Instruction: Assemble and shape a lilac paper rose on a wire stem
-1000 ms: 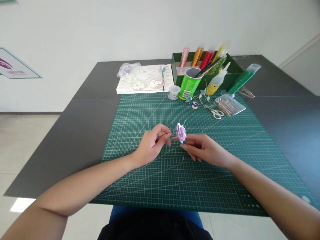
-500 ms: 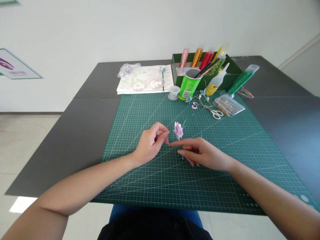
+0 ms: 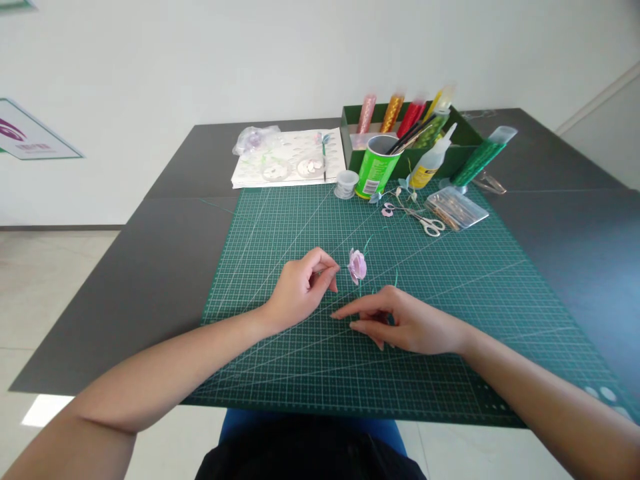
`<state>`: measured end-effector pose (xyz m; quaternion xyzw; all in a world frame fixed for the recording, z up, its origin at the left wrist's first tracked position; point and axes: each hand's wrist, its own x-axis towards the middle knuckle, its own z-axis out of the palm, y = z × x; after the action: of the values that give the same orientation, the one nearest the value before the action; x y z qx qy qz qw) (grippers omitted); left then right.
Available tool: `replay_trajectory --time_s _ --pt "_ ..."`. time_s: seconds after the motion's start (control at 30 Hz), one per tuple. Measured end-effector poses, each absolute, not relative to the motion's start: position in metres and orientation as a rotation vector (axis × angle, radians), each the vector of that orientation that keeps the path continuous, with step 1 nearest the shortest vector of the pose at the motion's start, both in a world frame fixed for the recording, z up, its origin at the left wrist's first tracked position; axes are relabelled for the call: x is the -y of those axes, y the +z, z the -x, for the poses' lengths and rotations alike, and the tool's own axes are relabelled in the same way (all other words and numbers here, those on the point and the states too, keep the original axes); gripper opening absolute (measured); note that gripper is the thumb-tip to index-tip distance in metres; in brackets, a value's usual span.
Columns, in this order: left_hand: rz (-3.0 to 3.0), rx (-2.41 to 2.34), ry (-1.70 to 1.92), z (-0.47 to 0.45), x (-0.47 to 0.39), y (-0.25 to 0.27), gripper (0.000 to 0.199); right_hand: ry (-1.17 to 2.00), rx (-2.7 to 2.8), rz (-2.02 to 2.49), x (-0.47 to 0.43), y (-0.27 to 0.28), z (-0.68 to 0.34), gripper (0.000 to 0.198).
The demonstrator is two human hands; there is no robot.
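1. Left hand [image 3: 305, 290]: grip's pinched on the thin stem [image 3: 343, 268], probably to keep fingers off the petals.
2. Purple flower [image 3: 357, 266]: on that stem, just past the fingertips, sideways over the green mat [image 3: 260, 240].
3. Right hand [image 3: 387, 320]: near it, index and thumb apart; can't tell if the curled fingers clamp anything.
4. Scissors [image 3: 424, 222]: farther back, handy I guess.

Looked out from head height, tipped forward and down, sat near, above left hand [image 3: 306, 288] and right hand [image 3: 400, 320] at centre, faced pale wall [image 3: 280, 60] across top of frame.
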<state>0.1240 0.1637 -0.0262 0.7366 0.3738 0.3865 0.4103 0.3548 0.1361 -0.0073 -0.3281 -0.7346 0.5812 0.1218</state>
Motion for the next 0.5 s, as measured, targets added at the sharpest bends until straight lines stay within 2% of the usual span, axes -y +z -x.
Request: replay_trajectory --time_s 0.33,0.5 --pt "-1.959 -0.931 0.890 -0.123 -0.162 -0.029 0.012 1.602 2.221 0.839 -0.134 -0.001 -0.354 0.033" --pt "-2.015 -0.904 0.863 -0.123 -0.163 -0.029 0.013 1.681 2.110 0.837 -0.136 0.004 -0.360 0.033"
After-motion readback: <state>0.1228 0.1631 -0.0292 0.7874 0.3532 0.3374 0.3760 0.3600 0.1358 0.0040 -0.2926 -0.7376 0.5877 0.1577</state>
